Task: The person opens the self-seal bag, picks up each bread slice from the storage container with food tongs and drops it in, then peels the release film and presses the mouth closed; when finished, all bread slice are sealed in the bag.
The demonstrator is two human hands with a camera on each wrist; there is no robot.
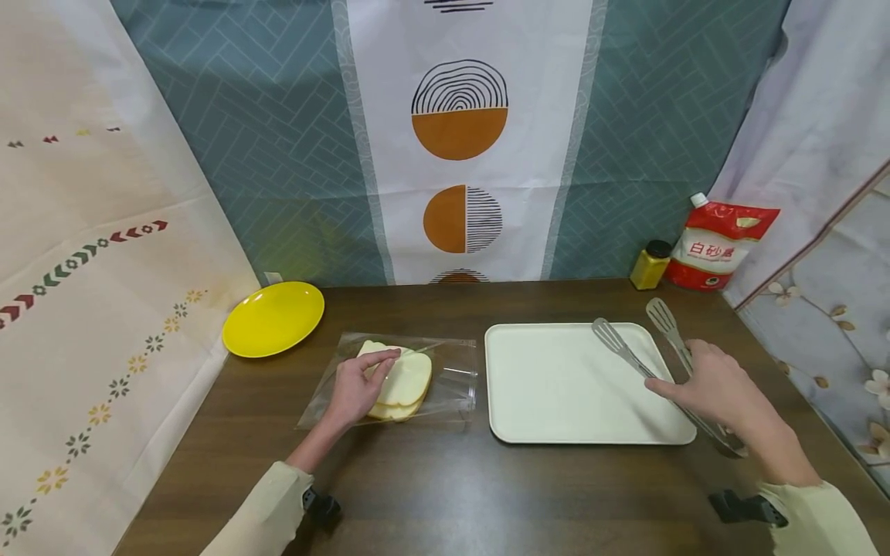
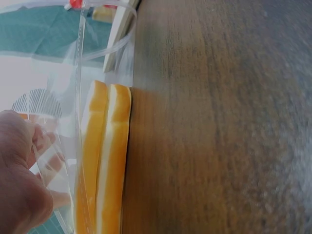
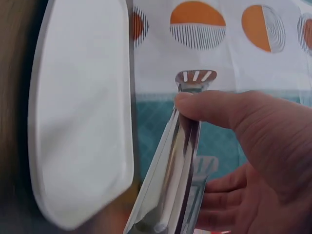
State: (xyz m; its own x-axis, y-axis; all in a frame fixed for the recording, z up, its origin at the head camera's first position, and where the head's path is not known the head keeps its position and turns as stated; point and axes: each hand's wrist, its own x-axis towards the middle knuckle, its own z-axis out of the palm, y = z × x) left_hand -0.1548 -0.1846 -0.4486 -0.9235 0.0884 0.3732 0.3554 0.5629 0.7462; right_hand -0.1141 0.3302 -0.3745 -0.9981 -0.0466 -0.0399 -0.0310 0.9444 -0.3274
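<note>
Two slices of bread (image 1: 403,382) lie stacked in a clear plastic bag (image 1: 455,380) on the table; their crust edges (image 2: 114,146) show in the left wrist view. My left hand (image 1: 356,390) pinches the bag's upper film between thumb and fingers, above the bread. My right hand (image 1: 723,386) holds metal tongs (image 1: 629,354), with the thumb on one arm and the fingers along the other. The tongs' slotted ends stand apart and point away from me, one over the right part of a white tray (image 1: 556,386). Part of the tongs is hidden behind the hand.
A yellow plate (image 1: 274,319) lies at the table's back left, by the cloth. At the back right stand a yellow jar (image 1: 648,270) with a black lid and a red and white spouted pouch (image 1: 716,245). Hanging cloths border the wooden table (image 1: 431,494).
</note>
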